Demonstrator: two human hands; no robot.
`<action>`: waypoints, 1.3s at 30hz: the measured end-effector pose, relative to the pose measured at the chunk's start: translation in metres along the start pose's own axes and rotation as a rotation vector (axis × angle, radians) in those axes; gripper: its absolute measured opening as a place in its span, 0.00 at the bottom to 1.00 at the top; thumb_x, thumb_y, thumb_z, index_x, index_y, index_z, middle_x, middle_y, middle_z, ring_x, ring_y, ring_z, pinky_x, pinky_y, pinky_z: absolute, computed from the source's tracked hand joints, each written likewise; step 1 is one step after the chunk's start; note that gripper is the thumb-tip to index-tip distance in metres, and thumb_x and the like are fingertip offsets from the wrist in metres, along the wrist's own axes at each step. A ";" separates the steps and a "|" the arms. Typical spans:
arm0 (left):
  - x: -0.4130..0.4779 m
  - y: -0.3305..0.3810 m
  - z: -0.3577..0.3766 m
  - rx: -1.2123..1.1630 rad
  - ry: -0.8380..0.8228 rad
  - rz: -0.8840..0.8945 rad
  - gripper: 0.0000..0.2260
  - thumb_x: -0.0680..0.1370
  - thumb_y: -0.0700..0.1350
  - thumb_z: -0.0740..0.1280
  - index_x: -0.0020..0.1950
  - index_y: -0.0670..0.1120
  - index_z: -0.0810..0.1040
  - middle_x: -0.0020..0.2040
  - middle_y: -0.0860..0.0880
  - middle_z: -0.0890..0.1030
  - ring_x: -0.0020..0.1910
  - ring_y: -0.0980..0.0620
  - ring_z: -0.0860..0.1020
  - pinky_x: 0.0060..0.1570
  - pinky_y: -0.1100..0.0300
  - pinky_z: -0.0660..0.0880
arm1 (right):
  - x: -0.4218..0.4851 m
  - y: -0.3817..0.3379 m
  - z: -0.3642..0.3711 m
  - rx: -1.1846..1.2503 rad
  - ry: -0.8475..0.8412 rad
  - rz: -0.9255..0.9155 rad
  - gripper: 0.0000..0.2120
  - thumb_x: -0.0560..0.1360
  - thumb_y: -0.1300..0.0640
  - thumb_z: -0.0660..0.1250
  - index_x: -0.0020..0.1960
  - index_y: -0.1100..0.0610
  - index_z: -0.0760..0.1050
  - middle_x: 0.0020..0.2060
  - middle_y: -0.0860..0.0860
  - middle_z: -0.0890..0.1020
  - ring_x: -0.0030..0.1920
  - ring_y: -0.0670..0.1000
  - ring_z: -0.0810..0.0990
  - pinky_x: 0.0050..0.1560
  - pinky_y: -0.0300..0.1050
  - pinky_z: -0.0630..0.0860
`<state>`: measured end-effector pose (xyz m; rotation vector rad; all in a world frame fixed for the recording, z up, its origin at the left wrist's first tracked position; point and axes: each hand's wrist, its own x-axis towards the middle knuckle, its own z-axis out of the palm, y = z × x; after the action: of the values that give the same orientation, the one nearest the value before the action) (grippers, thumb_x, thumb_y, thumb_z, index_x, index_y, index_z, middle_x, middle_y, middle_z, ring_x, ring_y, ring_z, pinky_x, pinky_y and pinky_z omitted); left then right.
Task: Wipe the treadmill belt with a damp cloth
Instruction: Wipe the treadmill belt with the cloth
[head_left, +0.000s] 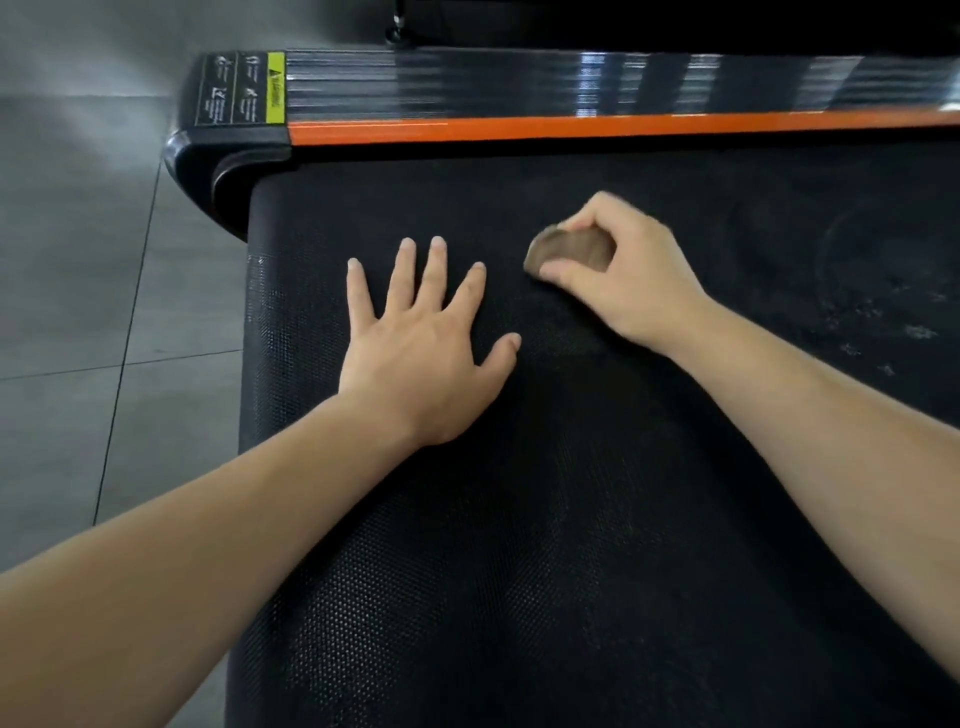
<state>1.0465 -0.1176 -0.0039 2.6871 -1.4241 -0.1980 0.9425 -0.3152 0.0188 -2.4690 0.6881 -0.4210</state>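
Fingers (589, 217) of the right hand (623, 280) are curled over a small brown cloth (569, 252), with the thumb pinching it from the near side, so the wad is gripped and held against the treadmill belt (571, 519). The fingers of the left hand (421, 358) are straight and spread, released and holding nothing. Its palm lies flat on the belt just beside the cloth, toward the belt's left edge.

Counted: two hands, two bare forearms, one cloth, one belt. The cloth sits nearer the belt's far edge than its near one. Only its left part shows beyond the knuckles, and it is a little blurred, as is the hand around it.

The belt is black with a fine dotted weave and fills most of the view. Pale dusty smudges (883, 322) mark it toward the right. Along its far edge runs one orange stripe (519, 129), and behind that one glossy black ribbed side rail (571, 85) that catches the light. At the rail's left end sits one warning label (241, 88) with a yellow strip, its print too small to read. Below it, one rounded black end cap (208, 161) wraps the belt's far left corner. Left of the belt lies a floor (78, 260) of large grey tiles with dark joints.

Both forearms reach in over the near edge, the left from the near left corner, the right from the right side, its hand arched over the cloth
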 end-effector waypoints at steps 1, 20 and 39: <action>0.000 0.000 0.001 0.009 0.010 0.001 0.35 0.80 0.69 0.43 0.83 0.55 0.46 0.84 0.46 0.43 0.82 0.44 0.37 0.76 0.32 0.36 | -0.003 -0.001 -0.002 0.005 -0.050 -0.021 0.14 0.73 0.47 0.76 0.53 0.49 0.75 0.47 0.40 0.79 0.49 0.40 0.76 0.47 0.35 0.70; -0.004 0.002 0.006 0.008 0.077 0.034 0.36 0.79 0.69 0.41 0.84 0.53 0.48 0.84 0.44 0.47 0.82 0.42 0.41 0.76 0.31 0.39 | 0.110 0.003 0.028 -0.225 0.282 0.069 0.15 0.76 0.46 0.70 0.57 0.53 0.73 0.50 0.47 0.78 0.51 0.51 0.76 0.48 0.46 0.70; -0.004 0.001 0.005 0.016 0.069 0.029 0.36 0.79 0.69 0.40 0.84 0.53 0.48 0.84 0.45 0.47 0.83 0.43 0.41 0.77 0.32 0.40 | 0.082 0.042 -0.024 -0.156 0.173 0.127 0.15 0.75 0.46 0.72 0.55 0.53 0.74 0.50 0.49 0.79 0.52 0.52 0.78 0.50 0.47 0.74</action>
<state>1.0430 -0.1152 -0.0084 2.6562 -1.4501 -0.0908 0.9840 -0.4003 0.0263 -2.5357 0.9765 -0.5549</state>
